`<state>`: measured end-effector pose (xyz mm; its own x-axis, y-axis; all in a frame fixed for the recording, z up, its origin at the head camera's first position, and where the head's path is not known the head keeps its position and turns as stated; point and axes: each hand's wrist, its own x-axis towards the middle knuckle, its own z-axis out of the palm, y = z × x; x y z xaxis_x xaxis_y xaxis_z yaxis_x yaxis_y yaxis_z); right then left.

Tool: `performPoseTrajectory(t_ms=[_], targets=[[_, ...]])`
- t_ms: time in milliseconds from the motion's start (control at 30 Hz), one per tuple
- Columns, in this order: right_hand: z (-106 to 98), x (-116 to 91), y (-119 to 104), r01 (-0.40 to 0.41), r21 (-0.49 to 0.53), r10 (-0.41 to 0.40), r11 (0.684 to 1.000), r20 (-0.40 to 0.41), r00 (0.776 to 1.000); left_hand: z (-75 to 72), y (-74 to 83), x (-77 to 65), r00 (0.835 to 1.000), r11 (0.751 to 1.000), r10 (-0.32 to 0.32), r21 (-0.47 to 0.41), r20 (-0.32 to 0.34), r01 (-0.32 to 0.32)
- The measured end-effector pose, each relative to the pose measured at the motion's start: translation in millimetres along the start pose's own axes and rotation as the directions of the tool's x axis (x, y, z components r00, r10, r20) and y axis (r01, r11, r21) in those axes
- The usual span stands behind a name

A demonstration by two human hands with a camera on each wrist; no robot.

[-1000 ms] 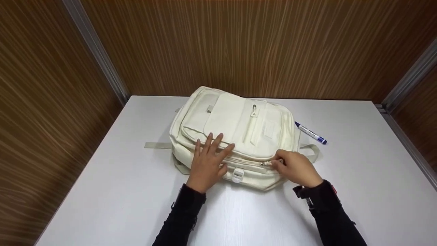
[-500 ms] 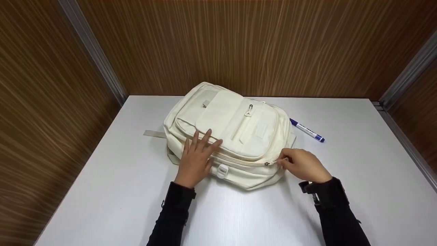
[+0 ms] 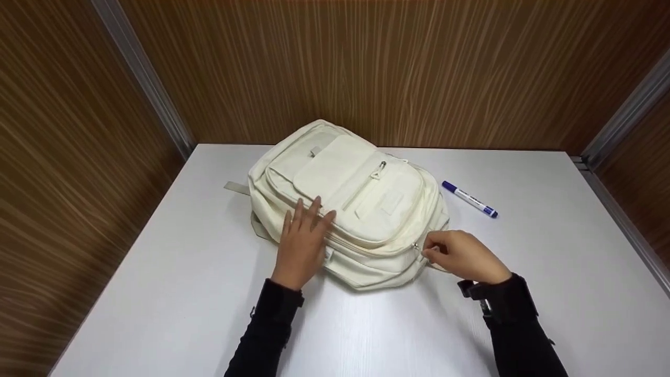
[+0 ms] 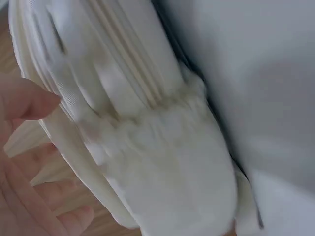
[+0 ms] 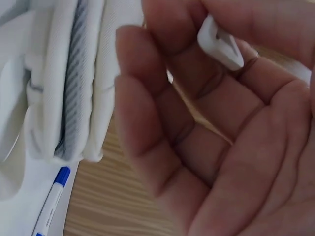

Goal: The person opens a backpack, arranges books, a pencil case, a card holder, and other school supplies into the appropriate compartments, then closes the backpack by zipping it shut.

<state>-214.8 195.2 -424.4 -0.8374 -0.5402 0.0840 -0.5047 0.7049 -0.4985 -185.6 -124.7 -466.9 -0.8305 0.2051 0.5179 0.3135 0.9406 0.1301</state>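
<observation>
A cream backpack (image 3: 335,162) lies front side up on the white table, its near side toward me. My left hand (image 3: 301,246) rests on that near side with fingers spread over the edge. The left wrist view shows the fingers (image 4: 44,152) beside the fabric, gripping nothing. At the bag's near right corner my right hand (image 3: 466,256) pinches a zipper pull between thumb and forefinger. The white pull tab (image 5: 220,44) shows between those fingers in the right wrist view. The metal slider (image 3: 415,246) sits on the bag's edge just left of the fingertips.
A blue-capped marker (image 3: 470,199) lies on the table right of the bag, a little apart from it. A grey strap end (image 3: 236,187) sticks out on the left. Wood-patterned panels (image 3: 345,73) stand behind the white table (image 3: 172,293) and at both sides.
The backpack has turned: its left end swung toward the back panel, its near corner leftward. My right hand and the zipper slider have moved slightly right. My left hand shifted left with the bag.
</observation>
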Motion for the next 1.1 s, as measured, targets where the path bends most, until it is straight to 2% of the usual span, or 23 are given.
performPoseTrajectory(t_ms=[67, 200, 300, 433, 533, 667, 800, 900, 1100], targets=[[3, 2, -5, 0.039, 0.002, -0.039, 0.999, 0.005, 0.999, 1.9, 19.2, 2.1, 0.995, 0.996, 0.086, 0.009, -0.054, -0.085], [7, 3, -11, 0.084, -0.047, -0.085, 0.995, -0.012, 0.996, 12.5, 64.4, 7.6, 0.960, 0.968, 0.251, 0.055, -0.125, -0.246], [9, 2, -11, 0.089, -0.072, -0.091, 0.993, -0.033, 0.995, 23.7, 91.4, 12.2, 0.941, 0.952, 0.299, 0.112, -0.159, -0.284], [11, -1, -12, 0.096, -0.035, -0.098, 0.995, -0.041, 0.994, 37.9, 112.3, 18.1, 0.927, 0.941, 0.313, 0.198, -0.204, -0.274], [11, -4, -16, 0.117, 0.032, -0.116, 0.993, -0.017, 0.993, 44.0, 118.3, 19.4, 0.922, 0.937, 0.308, 0.241, -0.233, -0.253], [12, -5, -22, 0.140, 0.082, -0.141, 0.987, 0.010, 0.990, 45.4, 119.1, 17.8, 0.927, 0.945, 0.282, 0.240, -0.248, -0.223], [11, -4, -23, 0.131, 0.076, -0.132, 0.988, 0.002, 0.991, 43.5, 116.0, 14.3, 0.933, 0.944, 0.282, 0.240, -0.223, -0.228], [10, -4, -21, 0.116, 0.035, -0.115, 0.993, -0.034, 0.993, 39.9, 112.3, 9.8, 0.937, 0.937, 0.295, 0.249, -0.188, -0.245], [-3, 2, 4, 0.112, -0.043, -0.115, 0.993, -0.075, 0.991, 36.4, 116.3, 8.3, 0.949, 0.937, 0.283, 0.251, -0.139, -0.243]])
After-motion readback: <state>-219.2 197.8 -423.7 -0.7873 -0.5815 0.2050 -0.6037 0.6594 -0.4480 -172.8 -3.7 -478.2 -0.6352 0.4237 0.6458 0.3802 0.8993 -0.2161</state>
